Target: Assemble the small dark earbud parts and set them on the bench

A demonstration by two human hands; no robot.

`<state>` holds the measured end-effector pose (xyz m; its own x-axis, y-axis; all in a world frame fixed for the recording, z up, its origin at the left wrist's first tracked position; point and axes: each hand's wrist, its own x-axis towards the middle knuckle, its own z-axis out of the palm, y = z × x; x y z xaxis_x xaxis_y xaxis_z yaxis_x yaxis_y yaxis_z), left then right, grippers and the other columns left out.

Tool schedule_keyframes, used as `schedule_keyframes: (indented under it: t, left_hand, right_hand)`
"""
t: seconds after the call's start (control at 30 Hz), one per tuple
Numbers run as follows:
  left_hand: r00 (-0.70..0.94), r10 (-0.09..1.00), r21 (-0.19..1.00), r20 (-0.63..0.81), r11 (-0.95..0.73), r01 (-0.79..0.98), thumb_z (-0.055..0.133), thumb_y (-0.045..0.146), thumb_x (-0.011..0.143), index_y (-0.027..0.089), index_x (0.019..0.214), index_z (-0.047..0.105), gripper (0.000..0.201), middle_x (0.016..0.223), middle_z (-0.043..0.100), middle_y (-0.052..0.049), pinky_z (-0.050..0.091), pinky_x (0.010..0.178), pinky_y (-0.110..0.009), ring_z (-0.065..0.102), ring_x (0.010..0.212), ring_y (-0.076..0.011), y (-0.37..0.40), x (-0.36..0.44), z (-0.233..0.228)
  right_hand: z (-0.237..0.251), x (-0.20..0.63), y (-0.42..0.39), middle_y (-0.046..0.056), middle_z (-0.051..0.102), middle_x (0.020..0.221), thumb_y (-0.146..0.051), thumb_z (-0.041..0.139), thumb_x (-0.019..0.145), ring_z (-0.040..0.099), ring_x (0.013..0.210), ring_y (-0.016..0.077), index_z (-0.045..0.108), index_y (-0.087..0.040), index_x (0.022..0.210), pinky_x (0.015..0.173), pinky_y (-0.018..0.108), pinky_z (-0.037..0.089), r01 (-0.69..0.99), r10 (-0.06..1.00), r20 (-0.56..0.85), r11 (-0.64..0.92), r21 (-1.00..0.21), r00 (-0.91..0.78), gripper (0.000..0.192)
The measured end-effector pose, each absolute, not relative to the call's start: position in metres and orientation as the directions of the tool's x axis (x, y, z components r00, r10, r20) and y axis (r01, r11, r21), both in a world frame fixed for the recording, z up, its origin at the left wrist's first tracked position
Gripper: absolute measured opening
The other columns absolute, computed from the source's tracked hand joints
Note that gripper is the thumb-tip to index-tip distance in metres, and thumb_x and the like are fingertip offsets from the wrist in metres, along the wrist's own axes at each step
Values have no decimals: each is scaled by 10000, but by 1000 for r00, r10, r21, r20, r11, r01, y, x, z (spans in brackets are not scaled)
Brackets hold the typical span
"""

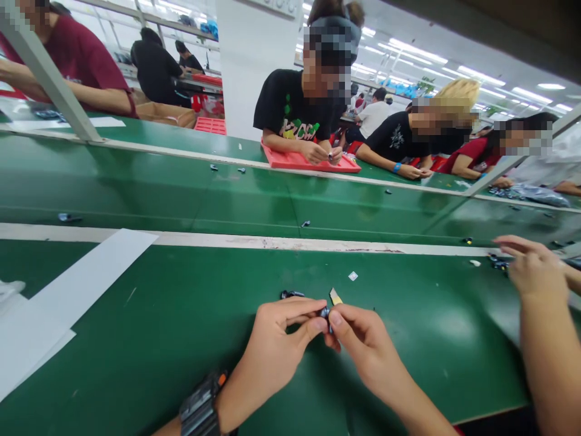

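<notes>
Between my two hands is a small, dark blue, shiny earbud (324, 312), mostly covered by the fingers. My left hand (284, 339), with a black watch on its wrist, pinches it from the left with thumb and forefinger. From the right, my right hand (363, 339) pinches the same earbud with the thumb on top. Just beyond the right fingers shows a cutter blade (334, 295) with a yellow part; whether the hand touches it I cannot tell. More dark earbuds (291, 295) lie on the green table behind my left hand.
A small white square label (353, 276) lies farther out. White sheets (91, 284) cover the left side. A co-worker's hand (535, 266) reaches over dark parts at right. Past a white rail (218, 238), a green belt (254, 200) carries scattered earbuds; people sit opposite, one at a red tray (290, 158).
</notes>
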<state>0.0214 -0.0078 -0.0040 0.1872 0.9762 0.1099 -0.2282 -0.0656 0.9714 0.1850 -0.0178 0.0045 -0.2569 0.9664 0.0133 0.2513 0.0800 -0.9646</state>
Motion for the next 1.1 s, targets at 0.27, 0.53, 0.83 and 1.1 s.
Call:
schedule_keyframes:
  t: [0.27,0.53,0.83,1.1]
  left_hand:
    - [157,956,968,250,-247,-34,737,84,785,210,897,839,197,857,819,-43,615,785,-277,751,807,-204,-7,17,-1]
    - [195,941,961,277,-276,-36,730,73,811,261,897,841,234,807,820,-7,604,752,-242,756,744,-178,-3,16,2]
    - [160,935,948,316,-318,-14,746,56,776,253,895,840,249,861,826,-28,627,711,-269,771,758,-212,-3,15,2]
    - [308,909,956,281,-292,-13,705,169,868,227,827,833,146,743,786,-23,578,721,-278,713,692,-188,1,13,7]
  right_hand:
    - [8,185,-21,-14,498,615,-443,422,1014,444,594,137,521,-184,670,566,254,342,413,966,95,190,-891,-240,442]
    - [7,184,-24,-5,546,630,-431,435,1016,490,605,136,564,-176,710,567,237,373,301,961,81,161,-940,-263,419]
    - [3,177,-27,-6,545,624,-439,440,1017,489,601,137,557,-182,696,561,239,372,304,976,110,165,-938,-187,428]
    - [5,180,-23,-21,505,597,-476,430,1014,451,561,117,534,-181,669,519,218,351,208,966,77,130,-969,-245,467]
